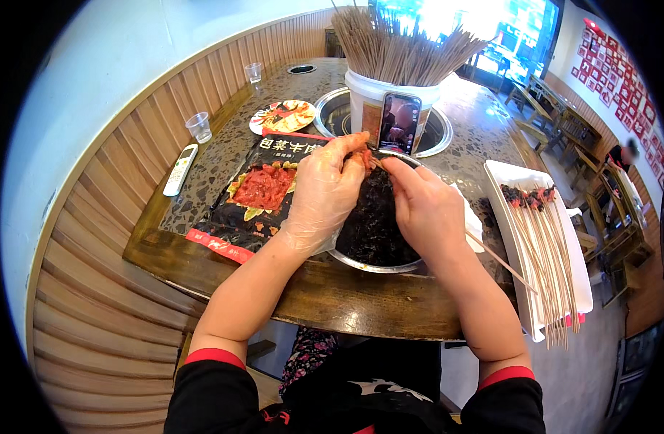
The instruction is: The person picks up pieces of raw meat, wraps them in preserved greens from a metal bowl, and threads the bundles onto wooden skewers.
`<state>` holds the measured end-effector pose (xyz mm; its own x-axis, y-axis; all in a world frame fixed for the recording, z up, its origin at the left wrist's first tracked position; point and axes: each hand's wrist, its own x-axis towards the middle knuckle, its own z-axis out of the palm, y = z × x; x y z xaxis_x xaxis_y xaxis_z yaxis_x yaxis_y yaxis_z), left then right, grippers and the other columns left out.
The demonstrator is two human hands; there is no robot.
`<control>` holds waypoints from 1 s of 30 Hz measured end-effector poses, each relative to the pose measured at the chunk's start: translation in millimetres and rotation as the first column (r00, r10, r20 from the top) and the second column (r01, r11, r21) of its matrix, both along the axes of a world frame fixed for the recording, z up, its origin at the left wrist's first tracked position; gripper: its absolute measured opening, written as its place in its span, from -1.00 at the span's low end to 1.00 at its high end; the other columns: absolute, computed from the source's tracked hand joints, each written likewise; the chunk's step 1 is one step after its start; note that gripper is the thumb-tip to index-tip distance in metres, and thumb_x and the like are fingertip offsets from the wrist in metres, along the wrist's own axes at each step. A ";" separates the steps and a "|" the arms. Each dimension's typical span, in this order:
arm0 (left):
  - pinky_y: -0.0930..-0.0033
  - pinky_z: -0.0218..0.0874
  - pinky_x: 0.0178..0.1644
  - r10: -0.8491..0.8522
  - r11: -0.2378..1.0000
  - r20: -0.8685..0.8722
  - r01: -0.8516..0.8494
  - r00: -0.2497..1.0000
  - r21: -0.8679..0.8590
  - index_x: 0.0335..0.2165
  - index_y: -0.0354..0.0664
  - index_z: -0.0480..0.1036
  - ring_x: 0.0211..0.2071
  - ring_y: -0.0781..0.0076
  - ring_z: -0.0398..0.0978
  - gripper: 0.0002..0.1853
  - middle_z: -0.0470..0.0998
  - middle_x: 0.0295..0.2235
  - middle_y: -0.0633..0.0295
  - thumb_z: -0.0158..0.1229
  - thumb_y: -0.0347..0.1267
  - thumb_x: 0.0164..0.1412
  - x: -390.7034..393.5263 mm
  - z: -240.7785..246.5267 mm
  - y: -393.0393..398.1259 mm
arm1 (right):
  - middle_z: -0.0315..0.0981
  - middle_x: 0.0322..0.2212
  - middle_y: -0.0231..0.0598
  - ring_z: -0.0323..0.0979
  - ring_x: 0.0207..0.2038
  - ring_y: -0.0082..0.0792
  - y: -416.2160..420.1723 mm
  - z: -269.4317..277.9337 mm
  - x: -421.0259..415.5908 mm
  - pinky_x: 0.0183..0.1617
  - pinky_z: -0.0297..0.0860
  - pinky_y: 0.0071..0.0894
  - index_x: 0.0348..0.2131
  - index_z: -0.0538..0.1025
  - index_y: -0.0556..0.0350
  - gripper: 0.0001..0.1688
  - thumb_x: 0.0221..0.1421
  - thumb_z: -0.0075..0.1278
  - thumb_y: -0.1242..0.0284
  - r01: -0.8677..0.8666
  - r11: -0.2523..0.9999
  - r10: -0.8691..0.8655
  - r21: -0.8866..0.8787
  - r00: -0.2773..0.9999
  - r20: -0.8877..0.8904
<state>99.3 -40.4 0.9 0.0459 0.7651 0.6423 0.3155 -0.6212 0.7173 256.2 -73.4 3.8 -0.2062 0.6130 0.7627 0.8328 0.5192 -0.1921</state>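
My left hand (pixel 327 190), in a clear plastic glove, pinches a small piece of red meat (pixel 367 159). In my right hand (pixel 426 203), which looks bare, is a thin wooden skewer (pixel 500 262). Its tip end meets the meat between my fingers, and its long end runs down to the right. Both hands are over a round metal bowl (pixel 376 267) filled with dark, wet, leafy-looking food (pixel 379 222). Left of the bowl lies a black and red food packet (pixel 261 195) with a picture of meat and printed writing.
A white bucket (pixel 359 103) packed with wooden skewers (pixel 402 51) stands behind, a phone (pixel 399 123) propped against it. At right, a white tray (pixel 573 238) holds several loaded skewers (pixel 532 198). A stained plate (pixel 282 116), plastic cups (pixel 199 128) and a remote control (pixel 180 169) are at left.
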 end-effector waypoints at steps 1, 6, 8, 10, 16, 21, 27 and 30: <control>0.54 0.33 -0.25 -0.047 0.997 0.060 0.050 0.997 -0.051 -0.13 -0.41 0.42 -0.38 0.60 0.47 -0.73 0.52 -0.37 0.22 -0.01 -0.54 0.19 -0.1 0.2 0.4 | 0.39 -0.61 -0.20 0.42 -0.59 -0.10 0.9 -0.5 0.7 -0.55 0.34 -0.16 -0.25 0.48 -0.11 -0.79 0.05 -0.04 0.45 -0.021 1.000 0.021 -0.007 1.000 -0.023; 0.54 0.34 -0.23 -0.210 0.921 0.345 0.303 0.915 -0.243 -0.06 -0.42 0.36 -0.37 0.60 0.46 -0.70 0.51 -0.31 0.23 -0.04 -0.52 0.23 0.6 6.0 -3.2 | 0.45 -0.57 -0.17 0.44 -0.51 -0.06 5.0 -0.9 6.3 -0.46 0.37 -0.13 -0.24 0.49 -0.08 -0.79 0.06 -0.05 0.44 -0.095 0.994 0.089 -0.049 0.990 -0.110; 0.54 0.34 -0.23 -0.215 0.916 0.365 0.317 0.906 -0.245 -0.07 -0.42 0.37 -0.37 0.59 0.46 -0.70 0.51 -0.31 0.22 -0.04 -0.53 0.23 1.4 6.5 -3.6 | 0.45 -0.57 -0.17 0.44 -0.50 -0.06 4.3 0.6 7.1 -0.46 0.37 -0.13 -0.24 0.49 -0.08 -0.79 0.06 -0.05 0.44 -0.097 0.994 0.091 -0.045 0.990 -0.112; 0.54 0.34 -0.24 -0.196 0.939 0.306 0.268 0.932 -0.214 -0.07 -0.41 0.38 -0.38 0.58 0.47 -0.71 0.51 -0.31 0.22 -0.04 -0.53 0.23 2.6 3.3 -2.3 | 0.44 -0.58 -0.17 0.44 -0.52 -0.07 3.5 0.8 6.2 -0.48 0.36 -0.14 -0.25 0.50 -0.08 -0.80 0.06 -0.04 0.44 -0.082 0.996 0.079 -0.031 0.992 -0.100; 0.51 0.36 -0.27 -0.028 1.000 0.009 0.027 1.000 0.010 -0.15 -0.36 0.43 -0.41 0.56 0.48 -0.76 0.51 -0.39 0.20 -0.01 -0.57 0.18 7.0 -0.7 -3.0 | 0.41 -0.61 -0.20 0.42 -0.61 -0.09 2.4 0.2 2.2 -0.59 0.34 -0.15 -0.27 0.48 -0.10 -0.82 0.05 -0.04 0.43 -0.019 1.000 0.019 0.002 0.999 -0.029; 0.49 0.36 -0.30 0.004 0.999 -0.113 0.000 0.994 0.033 -0.17 -0.36 0.43 -0.41 0.50 0.51 -0.76 0.52 -0.39 0.16 -0.02 -0.58 0.17 6.5 1.5 -4.8 | 0.39 -0.60 -0.24 0.43 -0.63 -0.12 0.6 0.0 -1.8 -0.61 0.34 -0.17 -0.28 0.46 -0.14 -0.82 0.02 -0.05 0.43 0.043 0.999 -0.043 0.005 0.998 0.035; 0.38 0.32 -0.16 -0.201 0.973 0.080 0.208 0.976 -0.099 -0.05 -0.38 0.31 -0.23 0.27 0.51 -0.61 0.52 -0.24 -0.05 0.04 -0.53 0.11 11.1 -4.7 -0.5 | 0.37 -0.60 -0.25 0.42 -0.59 -0.12 5.1 -1.4 0.6 -0.58 0.35 -0.20 -0.32 0.46 -0.10 -0.84 0.00 0.00 0.43 0.032 0.998 -0.032 0.056 0.999 0.000; 0.43 0.29 -0.09 -0.320 0.908 0.257 0.373 0.912 -0.191 0.10 -0.37 0.10 -0.16 0.39 0.46 -0.41 0.46 -0.15 0.00 0.04 -0.57 0.08 7.7 2.0 -4.2 | 0.37 -0.57 -0.22 0.42 -0.57 -0.10 5.6 2.7 5.1 -0.55 0.36 -0.19 -0.33 0.45 -0.05 -0.84 0.00 0.02 0.43 0.025 0.996 -0.021 0.085 0.999 -0.045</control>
